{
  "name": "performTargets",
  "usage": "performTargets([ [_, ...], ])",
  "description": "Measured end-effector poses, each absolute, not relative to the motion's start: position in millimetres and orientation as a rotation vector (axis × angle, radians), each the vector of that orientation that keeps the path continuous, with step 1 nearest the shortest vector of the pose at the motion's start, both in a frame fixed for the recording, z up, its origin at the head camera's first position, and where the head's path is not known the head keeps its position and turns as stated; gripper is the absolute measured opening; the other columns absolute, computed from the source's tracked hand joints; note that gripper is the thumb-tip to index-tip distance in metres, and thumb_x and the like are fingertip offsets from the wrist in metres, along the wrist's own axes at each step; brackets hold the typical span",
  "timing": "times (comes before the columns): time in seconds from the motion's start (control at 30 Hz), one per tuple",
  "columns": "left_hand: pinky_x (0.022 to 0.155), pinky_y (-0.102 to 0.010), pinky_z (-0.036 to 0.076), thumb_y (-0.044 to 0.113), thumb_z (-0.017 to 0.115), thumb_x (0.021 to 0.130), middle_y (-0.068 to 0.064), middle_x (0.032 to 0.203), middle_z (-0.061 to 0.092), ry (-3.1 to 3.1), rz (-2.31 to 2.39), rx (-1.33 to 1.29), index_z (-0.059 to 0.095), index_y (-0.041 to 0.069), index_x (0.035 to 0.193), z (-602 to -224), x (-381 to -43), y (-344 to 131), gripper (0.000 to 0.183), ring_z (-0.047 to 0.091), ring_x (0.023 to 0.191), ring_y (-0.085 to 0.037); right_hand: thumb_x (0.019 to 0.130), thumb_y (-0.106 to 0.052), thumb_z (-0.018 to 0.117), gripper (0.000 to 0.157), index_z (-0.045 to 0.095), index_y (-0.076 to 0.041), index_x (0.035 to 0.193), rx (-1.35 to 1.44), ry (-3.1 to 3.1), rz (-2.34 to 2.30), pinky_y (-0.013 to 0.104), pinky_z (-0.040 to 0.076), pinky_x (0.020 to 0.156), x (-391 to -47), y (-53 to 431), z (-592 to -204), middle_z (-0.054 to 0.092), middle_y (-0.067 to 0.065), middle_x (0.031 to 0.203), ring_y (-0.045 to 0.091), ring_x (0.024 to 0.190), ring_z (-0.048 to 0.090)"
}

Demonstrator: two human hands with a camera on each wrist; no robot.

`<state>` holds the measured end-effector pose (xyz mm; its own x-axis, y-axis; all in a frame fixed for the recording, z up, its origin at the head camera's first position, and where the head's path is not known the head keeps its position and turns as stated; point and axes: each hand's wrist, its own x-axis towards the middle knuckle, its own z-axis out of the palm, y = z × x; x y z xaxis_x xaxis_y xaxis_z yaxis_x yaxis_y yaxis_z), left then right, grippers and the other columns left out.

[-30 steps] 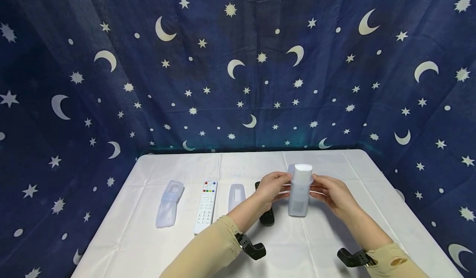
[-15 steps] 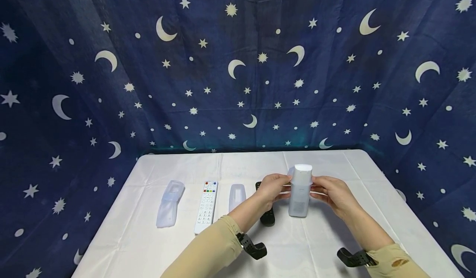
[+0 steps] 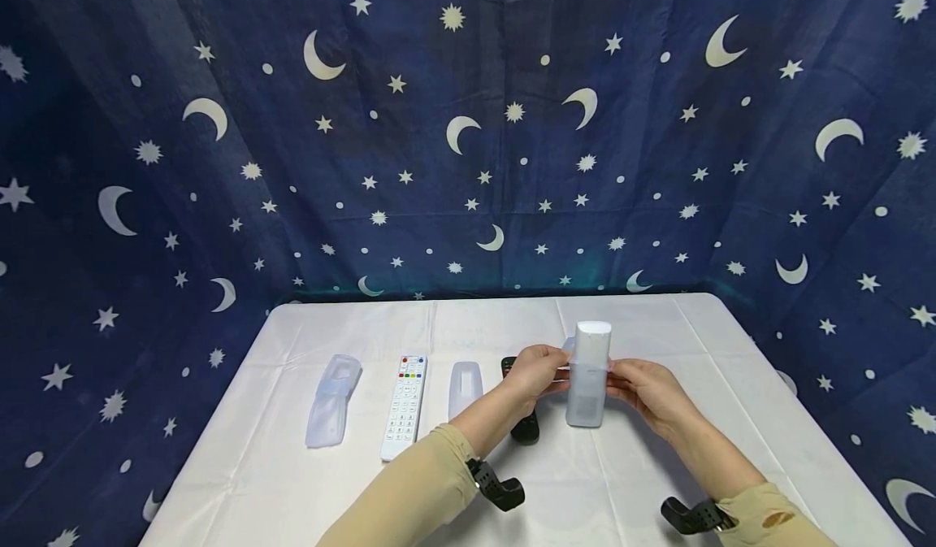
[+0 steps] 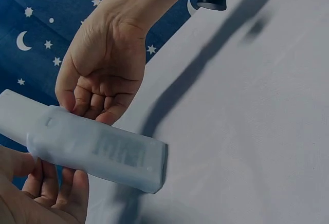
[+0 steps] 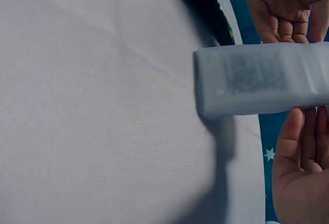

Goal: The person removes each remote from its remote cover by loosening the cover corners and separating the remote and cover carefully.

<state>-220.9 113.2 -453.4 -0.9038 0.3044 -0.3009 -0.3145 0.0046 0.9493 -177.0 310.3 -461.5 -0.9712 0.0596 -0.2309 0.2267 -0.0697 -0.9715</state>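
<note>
A white remote control (image 3: 594, 337) stands on end on the table, its lower part inside a translucent silicone cover (image 3: 585, 397). Part of the cover folds out behind its left side in the head view. My left hand (image 3: 539, 372) pinches the cover's left edge with thumb and fingers. On the opposite edge, my right hand (image 3: 653, 392) pinches the cover a little lower, fingers curled behind. Text on the remote's back shows blurred through the cover (image 5: 254, 75) in the right wrist view. White plastic of the remote (image 4: 18, 113) sticks out above the cover in the left wrist view.
Left of the hands lie a black remote (image 3: 525, 429), partly hidden by my left hand, an elongated translucent cover (image 3: 465, 388), a white remote with buttons up (image 3: 405, 409) and another translucent cover (image 3: 332, 405). A white cloth covers the table (image 3: 241, 449); a starry curtain hangs behind.
My right hand has slid slightly down along the cover's edge. The cover's upper rim sits a little lower, so slightly more of the white remote shows. My left hand has barely moved.
</note>
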Motion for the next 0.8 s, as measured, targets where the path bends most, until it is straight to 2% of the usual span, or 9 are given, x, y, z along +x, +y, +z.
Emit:
performTargets([
  [0.53, 0.080, -0.035, 0.060, 0.012, 0.058, 0.103, -0.009, 0.092, 0.065, 1.893, 1.923, -0.014, 0.067, -0.002, 0.103, -466, -212, 111, 0.016, 0.065, 0.080, -0.017, 0.101, -0.005, 0.056, 0.019, 0.065, 0.012, 0.104, 0.319, 2.172, -2.099, 0.026, 0.059, 0.079, -173, 308, -474, 0.069, 0.004, 0.091, 0.011, 0.083, 0.067],
  [0.8, 0.077, -0.032, 0.060, 0.012, 0.057, 0.103, -0.009, 0.091, 0.067, 1.873, 1.915, -0.036, 0.069, -0.002, 0.105, -470, -209, 111, 0.019, 0.066, 0.079, -0.017, 0.102, -0.007, 0.057, 0.021, 0.065, 0.011, 0.107, 0.314, 2.156, -2.075, 0.028, 0.059, 0.081, -170, 309, -478, 0.069, 0.005, 0.094, 0.012, 0.084, 0.067],
])
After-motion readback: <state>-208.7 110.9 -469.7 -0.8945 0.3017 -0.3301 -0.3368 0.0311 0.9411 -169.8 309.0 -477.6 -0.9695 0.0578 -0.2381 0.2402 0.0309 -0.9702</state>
